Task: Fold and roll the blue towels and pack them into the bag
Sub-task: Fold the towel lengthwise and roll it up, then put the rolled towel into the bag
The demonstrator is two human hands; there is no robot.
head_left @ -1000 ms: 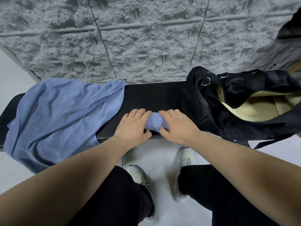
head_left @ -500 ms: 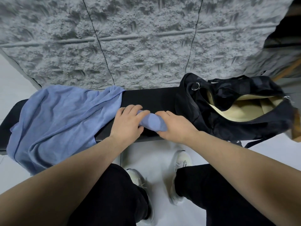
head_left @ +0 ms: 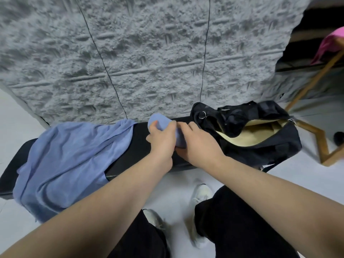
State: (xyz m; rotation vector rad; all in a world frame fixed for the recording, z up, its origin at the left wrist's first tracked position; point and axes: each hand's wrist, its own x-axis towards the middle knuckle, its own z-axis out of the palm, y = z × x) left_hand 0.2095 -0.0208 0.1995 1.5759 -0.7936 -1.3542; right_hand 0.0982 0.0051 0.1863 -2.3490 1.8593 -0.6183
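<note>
A rolled blue towel (head_left: 160, 122) is lifted off the black bench (head_left: 141, 138), held between both hands. My left hand (head_left: 162, 139) grips its far end, fingers curled round it. My right hand (head_left: 199, 144) holds the near end from the right side. A second blue towel (head_left: 70, 155) lies loose and crumpled over the bench's left half, hanging over the front edge. The black bag (head_left: 260, 146) sits on the bench's right end, unzipped, with its cream lining showing.
A grey textured wall (head_left: 149, 53) stands right behind the bench. A wooden frame (head_left: 320, 138) and something pink (head_left: 331, 43) are at the far right. My legs and white shoes (head_left: 202, 194) are on the pale floor in front of the bench.
Both hands have lifted the rolled towel off the bench and turned it upright. The view has shifted right toward the bag.
</note>
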